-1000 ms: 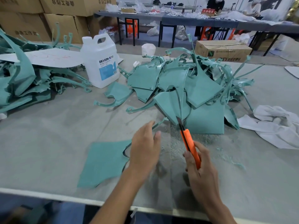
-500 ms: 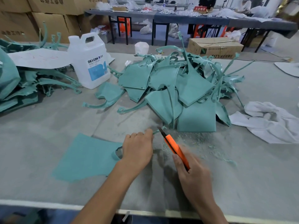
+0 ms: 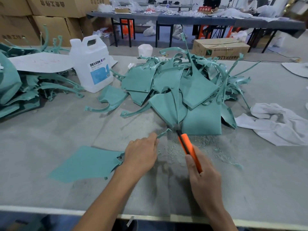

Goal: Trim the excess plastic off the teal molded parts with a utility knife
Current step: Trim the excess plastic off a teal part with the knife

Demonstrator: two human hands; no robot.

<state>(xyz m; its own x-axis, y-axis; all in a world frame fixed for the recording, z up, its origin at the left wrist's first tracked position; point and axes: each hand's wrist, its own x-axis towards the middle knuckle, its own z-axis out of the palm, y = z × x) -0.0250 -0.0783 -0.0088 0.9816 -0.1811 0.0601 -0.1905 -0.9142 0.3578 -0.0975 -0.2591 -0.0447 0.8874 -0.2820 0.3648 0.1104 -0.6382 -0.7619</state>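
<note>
Head view: my left hand [image 3: 141, 157] pinches the teal part [image 3: 86, 164], my right hand [image 3: 205, 182] grips the utility knife [image 3: 188, 147]. Best to cut toward twelve o'clock, away from that holding hand.

Notes from my remote station. Flat part [image 3: 86, 164]: plain matte teal, unmarked. Pile of parts [image 3: 196, 90]: the same teal, glossier along the rims. Utility knife [image 3: 189, 147]: bright orange with a black strip running its length. Surface [image 3: 50, 134]: dull grey, flecked with teal shavings [image 3: 233, 165]. Jug [image 3: 93, 64]: milky white; I logged a blue-and-white label with dark lettering. Cloth [image 3: 280, 125]: white. Cartons [image 3: 55, 7]: brown, dark print. Far sign [image 3: 204, 8]: red, pale characters.
</note>
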